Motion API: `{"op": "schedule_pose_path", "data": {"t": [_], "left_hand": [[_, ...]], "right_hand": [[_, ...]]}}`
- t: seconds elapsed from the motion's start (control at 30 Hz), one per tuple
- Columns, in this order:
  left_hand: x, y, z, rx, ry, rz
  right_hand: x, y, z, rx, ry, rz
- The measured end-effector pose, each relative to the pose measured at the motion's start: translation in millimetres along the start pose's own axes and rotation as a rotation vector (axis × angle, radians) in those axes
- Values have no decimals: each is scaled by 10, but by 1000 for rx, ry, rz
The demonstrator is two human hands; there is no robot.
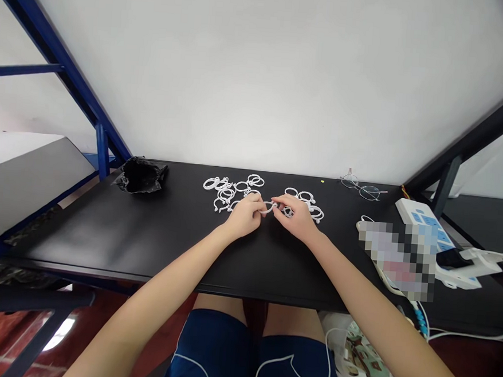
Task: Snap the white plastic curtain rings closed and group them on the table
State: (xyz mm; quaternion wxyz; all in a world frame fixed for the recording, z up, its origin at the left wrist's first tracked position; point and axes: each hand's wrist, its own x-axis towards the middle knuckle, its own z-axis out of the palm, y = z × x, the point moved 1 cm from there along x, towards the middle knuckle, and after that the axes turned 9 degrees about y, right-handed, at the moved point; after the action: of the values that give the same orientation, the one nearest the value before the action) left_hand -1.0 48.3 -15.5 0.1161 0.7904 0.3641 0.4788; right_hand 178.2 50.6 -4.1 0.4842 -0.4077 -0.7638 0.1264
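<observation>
Between my two hands is a white ring, a thin loop with a small knob at its end. My left hand pinches the ring's left side, fingers closed. At its right end, by the knob, the fingertips of my right hand are pressed together on it. Several similar white rings lie loosely just beyond and left of my left hand. More white rings lie behind and under my right hand, partly hidden by it.
A crumpled black plastic bag stands open at the desk's left. Eyeglasses lie at the back right. A white power strip, a blurred phone and white cables are on the right. Blue metal posts flank the black desk.
</observation>
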Motion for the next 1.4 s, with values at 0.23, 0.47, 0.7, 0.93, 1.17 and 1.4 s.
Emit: {"op": "schedule_pose_path", "data": {"t": [0.23,0.47,0.7,0.93,1.17,1.4], "left_hand": [[19,-35,-11,-12,84,18],[16,87,-32,-65,20,-12],[35,79,-7,-83,-33,-146],[17,93,-32,-102,40,-92],[13,105,-40,-73,19,-100],[13,112,-49,-50,-9,-93]], "right_hand": [[8,50,24,450,-10,460],[15,0,35,559,73,488],[-13,-50,101,607,55,443],[-90,-190,100,285,-124,287],[-112,-235,106,226,-227,179],[-118,-197,119,231,-239,203]]}}
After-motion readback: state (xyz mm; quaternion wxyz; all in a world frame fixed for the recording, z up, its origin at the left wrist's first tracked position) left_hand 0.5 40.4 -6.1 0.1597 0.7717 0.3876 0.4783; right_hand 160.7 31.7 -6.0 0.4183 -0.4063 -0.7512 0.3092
